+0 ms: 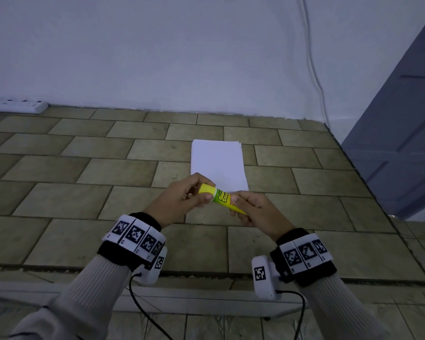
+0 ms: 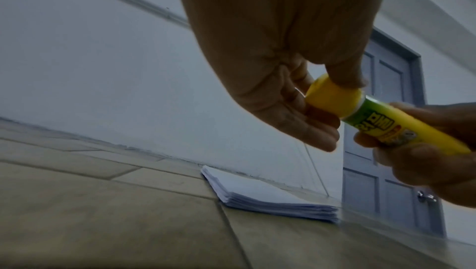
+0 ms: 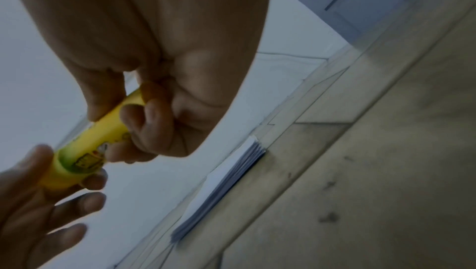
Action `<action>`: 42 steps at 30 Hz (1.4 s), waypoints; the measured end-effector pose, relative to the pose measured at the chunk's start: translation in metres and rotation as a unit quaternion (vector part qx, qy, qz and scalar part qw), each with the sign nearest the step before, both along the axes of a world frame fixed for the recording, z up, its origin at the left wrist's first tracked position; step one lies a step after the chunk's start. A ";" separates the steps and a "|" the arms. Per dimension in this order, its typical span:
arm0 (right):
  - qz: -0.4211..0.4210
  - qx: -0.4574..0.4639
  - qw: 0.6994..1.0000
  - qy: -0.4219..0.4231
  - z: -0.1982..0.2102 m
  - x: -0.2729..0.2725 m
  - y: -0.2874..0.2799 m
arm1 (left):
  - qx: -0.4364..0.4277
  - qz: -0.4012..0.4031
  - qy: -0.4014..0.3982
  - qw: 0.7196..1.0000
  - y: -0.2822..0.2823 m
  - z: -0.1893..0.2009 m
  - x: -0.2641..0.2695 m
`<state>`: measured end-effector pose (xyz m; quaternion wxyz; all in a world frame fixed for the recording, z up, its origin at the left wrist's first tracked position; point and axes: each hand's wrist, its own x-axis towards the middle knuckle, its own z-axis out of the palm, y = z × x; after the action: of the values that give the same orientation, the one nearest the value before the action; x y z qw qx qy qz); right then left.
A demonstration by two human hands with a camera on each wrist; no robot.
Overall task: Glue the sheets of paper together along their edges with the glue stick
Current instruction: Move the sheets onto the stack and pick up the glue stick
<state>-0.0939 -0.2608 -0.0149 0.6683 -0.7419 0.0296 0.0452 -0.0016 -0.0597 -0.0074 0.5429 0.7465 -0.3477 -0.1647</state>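
A yellow and green glue stick [image 1: 222, 199] is held in the air between both hands, above the near edge of a stack of white paper sheets [image 1: 217, 163] lying on the tiled floor. My left hand [image 1: 182, 197] pinches the yellow cap [image 2: 332, 98] with thumb and fingers. My right hand [image 1: 255, 212] grips the tube's body [image 3: 103, 133]. The cap sits on the tube. In the left wrist view the paper stack [image 2: 257, 198] lies below the hands; in the right wrist view the stack [image 3: 226, 188] shows edge on.
The floor is brown tile [image 1: 84, 168], ending at a white wall [image 1: 157, 57]. A white power strip [image 1: 17, 105] lies at the far left by the wall. A grey door [image 1: 407, 143] stands at the right, with a white cable [image 1: 314, 69] running down the wall.
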 end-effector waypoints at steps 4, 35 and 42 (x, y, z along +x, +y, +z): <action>-0.008 -0.063 0.996 -0.058 -0.005 0.001 0.002 | 0.017 0.086 0.142 0.986 -0.006 0.011 -0.005; -0.012 -0.092 0.994 -0.063 -0.006 0.001 0.010 | 0.113 0.095 -0.089 0.985 -0.013 0.006 -0.006; -0.019 -0.117 0.989 -0.085 -0.004 0.000 0.010 | 0.124 0.126 -0.087 0.980 -0.012 0.011 -0.007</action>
<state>-0.0944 -0.2506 -0.0187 0.5779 -0.8153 -0.0083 -0.0344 -0.0091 -0.0722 0.0036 0.4298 0.8576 -0.2735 -0.0712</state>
